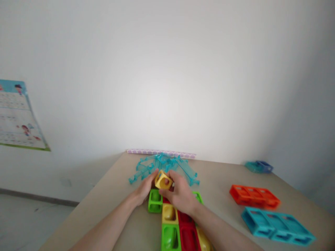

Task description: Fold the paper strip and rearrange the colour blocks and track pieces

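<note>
One yellow cube (158, 181) is held between the left hand (145, 186) and the right hand (182, 192), near apparently already joined green, yellow and red blocks (170, 220). An orange row (253, 198), a teal row (278, 226) and clear blue pieces (162, 161) are left apart.

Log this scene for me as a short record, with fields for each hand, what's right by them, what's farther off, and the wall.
Left hand: fingers against the left side of a yellow block
Right hand: gripping the same block from the right
Below the hands: green, yellow and red blocks on a beige table
Just beyond: clear blue plastic pieces
Table, right side: orange frame; teal frame nearer the camera
Wall: poster at left
</note>
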Tool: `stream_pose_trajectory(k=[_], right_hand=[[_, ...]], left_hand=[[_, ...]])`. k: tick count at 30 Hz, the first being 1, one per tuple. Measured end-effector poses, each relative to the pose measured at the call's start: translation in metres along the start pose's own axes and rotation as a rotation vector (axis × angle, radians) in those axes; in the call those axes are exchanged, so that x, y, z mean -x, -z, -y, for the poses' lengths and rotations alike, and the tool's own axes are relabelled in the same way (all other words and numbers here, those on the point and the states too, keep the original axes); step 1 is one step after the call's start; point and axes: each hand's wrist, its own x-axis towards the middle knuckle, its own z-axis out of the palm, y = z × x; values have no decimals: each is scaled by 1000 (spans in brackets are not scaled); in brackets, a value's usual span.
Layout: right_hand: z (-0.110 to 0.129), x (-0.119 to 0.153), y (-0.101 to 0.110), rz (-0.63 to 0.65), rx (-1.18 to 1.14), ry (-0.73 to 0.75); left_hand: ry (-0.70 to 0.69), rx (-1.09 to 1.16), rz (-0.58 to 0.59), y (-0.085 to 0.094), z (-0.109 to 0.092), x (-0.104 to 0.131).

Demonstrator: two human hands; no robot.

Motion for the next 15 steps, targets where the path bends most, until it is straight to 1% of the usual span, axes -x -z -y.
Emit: stream_pose_trajectory(k=[2, 4, 6, 8, 11, 13, 15], right_hand=[[-2, -2, 3, -53, 34, -1], [-3, -3, 4, -61, 57, 4], [-2, -2, 3, -53, 102, 45], [2, 0, 3, -37, 152, 118], [13, 3, 8, -59, 202, 224], [22, 4, 19, -74, 259, 225], [30, 5, 32, -22, 366, 156]], left_hand=[[28, 48, 64, -2, -1, 1], [21, 50, 76, -3, -1, 1], [-48, -11, 43, -1, 0, 2], [-130, -77, 6, 1, 1, 2], [-195, -114, -30, 4, 0, 1], [-204, -69, -55, 2, -2, 2], [-180, 14, -64, -1, -7, 5]])
